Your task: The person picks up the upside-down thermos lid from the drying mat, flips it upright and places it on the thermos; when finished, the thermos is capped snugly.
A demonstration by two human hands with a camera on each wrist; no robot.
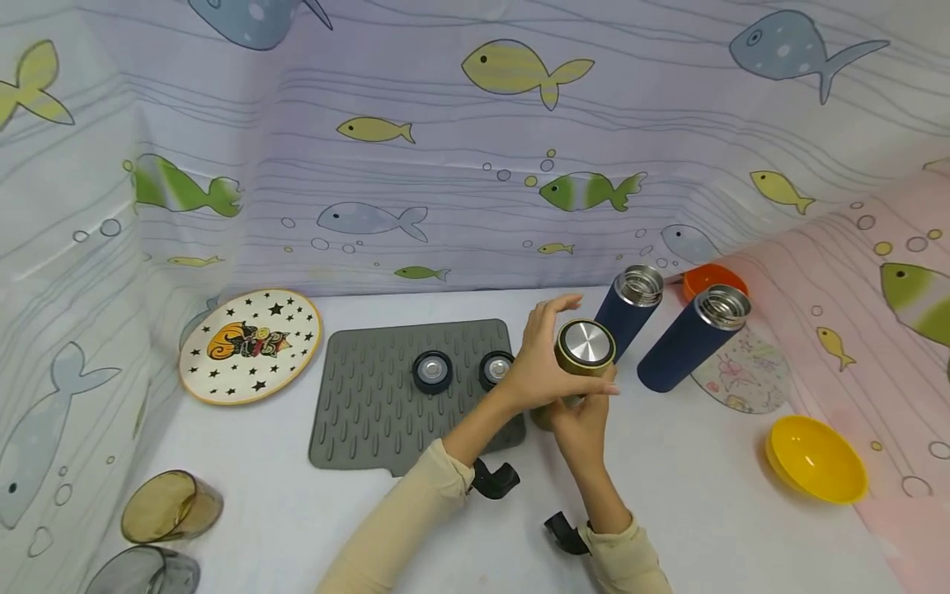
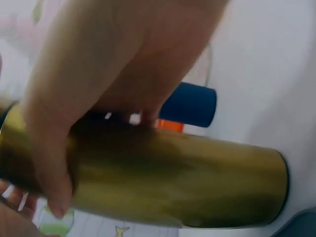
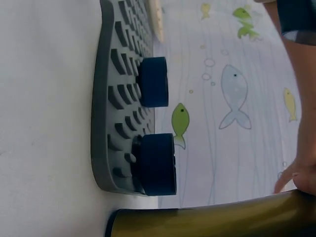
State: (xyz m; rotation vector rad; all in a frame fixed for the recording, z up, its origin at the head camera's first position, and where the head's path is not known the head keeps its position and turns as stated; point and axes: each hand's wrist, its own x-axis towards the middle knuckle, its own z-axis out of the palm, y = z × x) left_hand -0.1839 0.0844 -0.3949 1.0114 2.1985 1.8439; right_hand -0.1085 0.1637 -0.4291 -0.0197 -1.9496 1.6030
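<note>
A gold thermos flask (image 2: 197, 182) stands upright on the table, with a silver-topped lid (image 1: 586, 342) on it. My left hand (image 1: 545, 355) curves round the flask's top, thumb on the near side and fingers on the far side. Lower down, my right hand (image 1: 582, 425) grips the flask's body; its thumb lies along the gold side in the left wrist view. Two dark blue thermos flasks, a farther one (image 1: 627, 313) and a nearer one (image 1: 683, 351), stand lidless just right of the hands. Two dark blue lids (image 3: 154, 81) sit on the grey mat (image 1: 364, 404).
An oval plate with a cartoon picture (image 1: 297, 371) lies at the left. Nearer are an amber glass (image 1: 204, 503) and a grey glass (image 1: 181, 573). At the right are a yellow bowl (image 1: 816, 462), an orange bowl (image 1: 712, 276) and a flowered round plate (image 1: 757, 379). A fish-patterned curtain (image 1: 460, 181) hangs behind.
</note>
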